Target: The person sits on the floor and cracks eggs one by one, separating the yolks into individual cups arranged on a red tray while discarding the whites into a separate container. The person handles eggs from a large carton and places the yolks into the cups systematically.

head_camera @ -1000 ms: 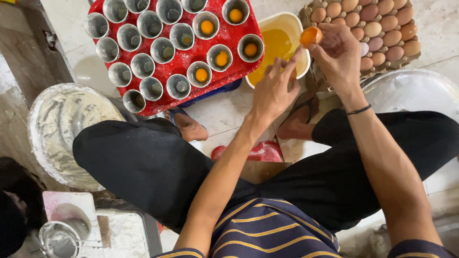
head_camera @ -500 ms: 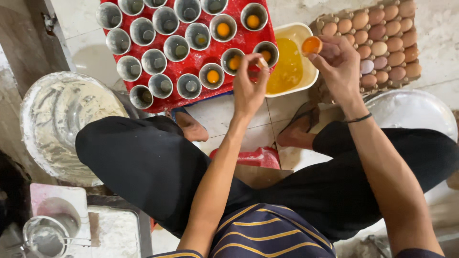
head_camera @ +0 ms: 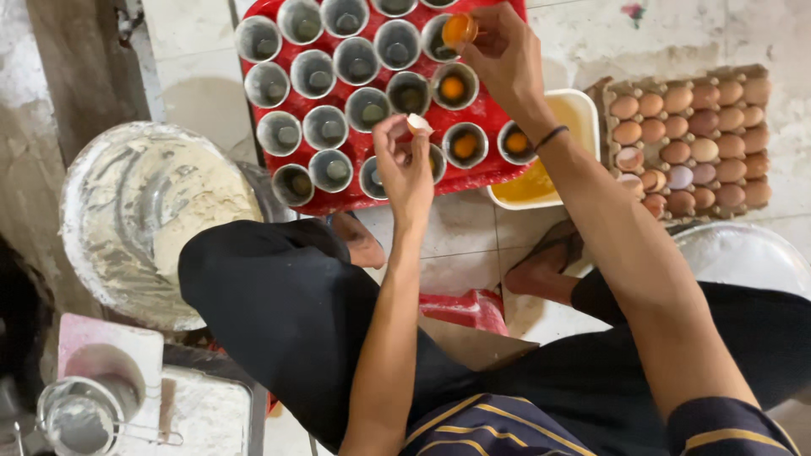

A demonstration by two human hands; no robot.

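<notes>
The right hand (head_camera: 498, 51) pinches a broken eggshell half holding orange yolk (head_camera: 459, 30) over the red plastic tray (head_camera: 490, 114) of small metal cups (head_camera: 326, 127). The left hand (head_camera: 407, 165) grips a white shell piece (head_camera: 418, 124). A brown cardboard egg carton (head_camera: 688, 139) lies right, beside a cream tub (head_camera: 574, 114).

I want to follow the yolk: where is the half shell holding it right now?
In the head view, the half shell sits in the right hand, top centre, over the red tray of metal cups.

Black trousers, striped navy sleeves, wristband
</notes>
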